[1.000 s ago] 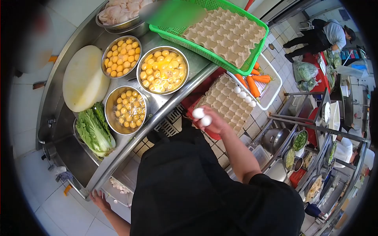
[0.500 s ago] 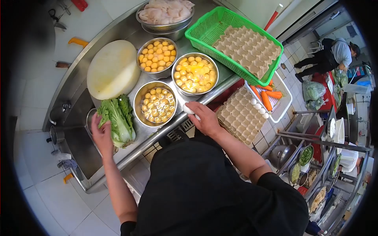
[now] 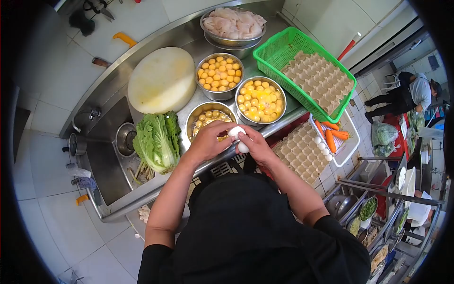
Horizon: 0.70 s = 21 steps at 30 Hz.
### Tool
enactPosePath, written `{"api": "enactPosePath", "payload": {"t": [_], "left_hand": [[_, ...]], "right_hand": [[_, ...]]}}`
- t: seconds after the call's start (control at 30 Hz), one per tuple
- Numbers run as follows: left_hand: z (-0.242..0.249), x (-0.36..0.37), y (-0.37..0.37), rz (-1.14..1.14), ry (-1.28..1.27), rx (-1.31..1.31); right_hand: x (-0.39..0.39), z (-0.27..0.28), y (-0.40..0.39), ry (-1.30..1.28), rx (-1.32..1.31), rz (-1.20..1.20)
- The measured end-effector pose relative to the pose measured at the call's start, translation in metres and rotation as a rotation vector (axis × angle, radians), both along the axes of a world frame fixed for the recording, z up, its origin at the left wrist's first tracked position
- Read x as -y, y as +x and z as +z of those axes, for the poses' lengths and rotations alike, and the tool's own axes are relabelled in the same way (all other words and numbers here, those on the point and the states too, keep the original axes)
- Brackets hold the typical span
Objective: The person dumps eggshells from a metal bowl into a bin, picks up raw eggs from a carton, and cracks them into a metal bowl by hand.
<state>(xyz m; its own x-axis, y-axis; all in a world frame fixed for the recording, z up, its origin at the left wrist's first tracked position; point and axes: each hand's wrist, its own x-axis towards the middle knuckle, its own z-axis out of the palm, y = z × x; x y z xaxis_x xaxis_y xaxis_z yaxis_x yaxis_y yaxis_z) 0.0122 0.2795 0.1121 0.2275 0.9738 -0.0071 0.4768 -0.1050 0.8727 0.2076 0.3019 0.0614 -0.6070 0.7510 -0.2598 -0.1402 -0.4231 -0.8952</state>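
Note:
Both my hands meet over the near edge of the counter, in front of a steel bowl [image 3: 187, 124] of cracked eggs. My left hand [image 3: 208, 142] has its fingers curled against a white egg [image 3: 237, 131]. That egg also sits in the fingers of my right hand [image 3: 259, 147], which holds a second egg [image 3: 243, 147] just below it. Both shells look whole from here. My hands hide the front part of the bowl. Beside it stand two more steel bowls full of yolks, one to the right [image 3: 262, 124] and one behind [image 3: 213, 96].
Leafy cabbage [image 3: 158, 142] lies left, by the sink [image 3: 106, 175]. Behind are a round cutting board [image 3: 161, 80] and a bowl of pale raw meat [image 3: 234, 23]. A green basket [image 3: 265, 61] holds egg trays; another tray stack [image 3: 302, 151], carrots [image 3: 331, 140] and loose eggs are right. A co-worker [image 3: 416, 92] stands farther off.
My left hand has moved right, from beside the cabbage to the eggs in my right hand. The right hand has turned its eggs toward it. The camera view has shifted.

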Motion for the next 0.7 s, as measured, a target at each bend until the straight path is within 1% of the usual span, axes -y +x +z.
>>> {"api": "enactPosePath", "payload": {"t": [0.03, 0.1, 0.17, 0.27, 0.33, 0.37, 0.4, 0.47, 0.5, 0.53, 0.6, 0.67, 0.7], "left_hand": [[0.001, 0.000, -0.003, 0.004, 0.006, -0.003], [0.003, 0.001, -0.008, 0.065, -0.047, 0.024], [-0.002, 0.001, -0.013, 0.072, 0.000, 0.050], [-0.008, 0.004, -0.021, 0.093, -0.063, 0.014], [-0.018, 0.005, -0.025, 0.132, -0.069, 0.209], [-0.022, 0.006, -0.027, 0.134, -0.068, 0.210], [-0.024, 0.007, -0.029, 0.145, -0.068, 0.213], [-0.029, 0.007, -0.029, 0.160, -0.053, 0.219], [-0.034, 0.007, -0.030, 0.161, -0.040, 0.222], [-0.040, 0.006, -0.031, 0.185, -0.040, 0.197], [-0.042, 0.006, -0.029, 0.206, -0.081, 0.251], [-0.041, 0.006, -0.028, 0.227, -0.124, 0.286], [-0.042, 0.006, -0.027, 0.217, -0.128, 0.285]], "right_hand": [[-0.002, -0.001, -0.003, 0.006, -0.003, 0.004], [-0.005, -0.001, -0.009, -0.040, -0.035, 0.093], [-0.007, -0.001, -0.016, -0.026, -0.040, 0.112], [-0.011, 0.002, -0.021, 0.185, 0.063, 0.209], [-0.014, 0.008, -0.024, 0.241, 0.094, 0.251], [-0.015, 0.010, -0.024, 0.292, 0.127, 0.286], [-0.016, 0.008, -0.027, 0.293, 0.130, 0.286], [-0.017, -0.001, -0.031, 0.510, 0.175, 0.256], [-0.017, -0.004, -0.032, 0.542, 0.170, 0.236], [-0.017, -0.004, -0.033, 0.512, 0.181, 0.248], [-0.019, -0.008, -0.034, 0.474, 0.199, 0.235], [-0.020, -0.017, -0.036, 0.578, 0.199, 0.236], [-0.021, -0.018, -0.036, 0.574, 0.202, 0.226]]}}
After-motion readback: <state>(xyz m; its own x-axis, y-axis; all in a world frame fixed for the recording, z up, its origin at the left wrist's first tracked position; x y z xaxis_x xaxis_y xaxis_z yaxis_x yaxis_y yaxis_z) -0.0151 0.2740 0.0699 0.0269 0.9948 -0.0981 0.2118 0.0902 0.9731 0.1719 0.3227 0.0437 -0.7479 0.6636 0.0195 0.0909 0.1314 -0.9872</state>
